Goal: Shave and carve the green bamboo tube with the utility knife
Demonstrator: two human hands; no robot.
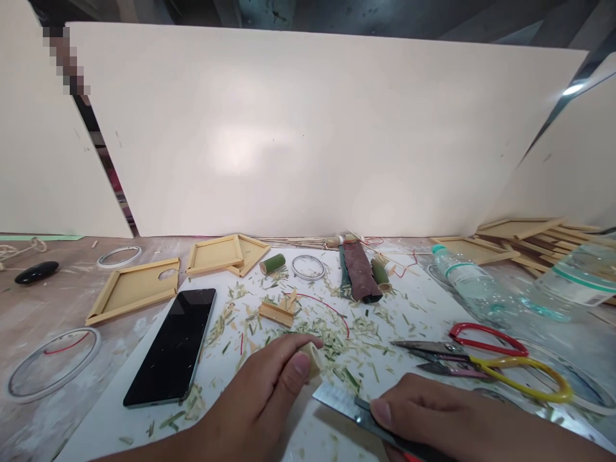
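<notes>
My left hand point(262, 401) is closed on a short pale bamboo piece point(312, 357), pinched between thumb and fingers just above the white sheet point(423, 314). My right hand point(433, 417) grips a knife by its handle, and the flat metal blade point(339, 401) points left toward the bamboo piece. Green and pale bamboo shavings point(337, 333) lie scattered in front of both hands.
A black phone point(176, 343) lies left of my hands. Red and yellow scissors point(481, 359) lie to the right, near two plastic water bottles point(469, 282). Wooden frames point(135, 289), a green bamboo tube point(273, 264), tape rings point(308, 267) and a brown sanding strip point(359, 271) sit further back.
</notes>
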